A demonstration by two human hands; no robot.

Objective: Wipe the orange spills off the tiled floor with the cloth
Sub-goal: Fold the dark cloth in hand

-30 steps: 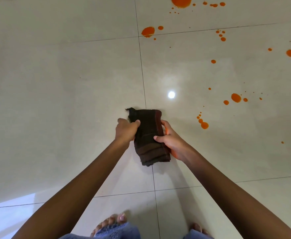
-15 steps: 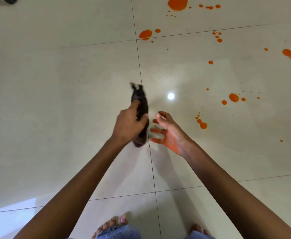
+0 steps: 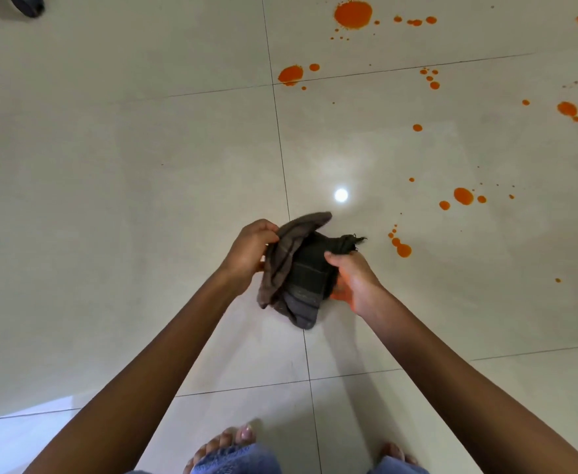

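Observation:
A dark brown cloth (image 3: pixel 301 268) hangs bunched in the air between both hands, above the pale tiled floor (image 3: pixel 127 165). My left hand (image 3: pixel 248 253) grips its left fold and my right hand (image 3: pixel 352 277), its palm stained orange, grips its right side. Orange spills dot the tiles to the right: a small cluster (image 3: pixel 402 248) nearest the cloth, a blob with droplets (image 3: pixel 463 196) further right, a splat on the grout line (image 3: pixel 290 75) and a large splat (image 3: pixel 353 14) at the top.
My bare feet (image 3: pixel 233 439) and blue trouser hems show at the bottom edge. A dark object (image 3: pixel 27 5) lies at the top left corner. More orange drops (image 3: pixel 567 109) spread to the far right. A ceiling light reflects on the tile (image 3: pixel 341 195).
Half a second ago my left hand alone held the cloth rolled up and my right hand was open. Now both hands grip it and it has spread out between them.

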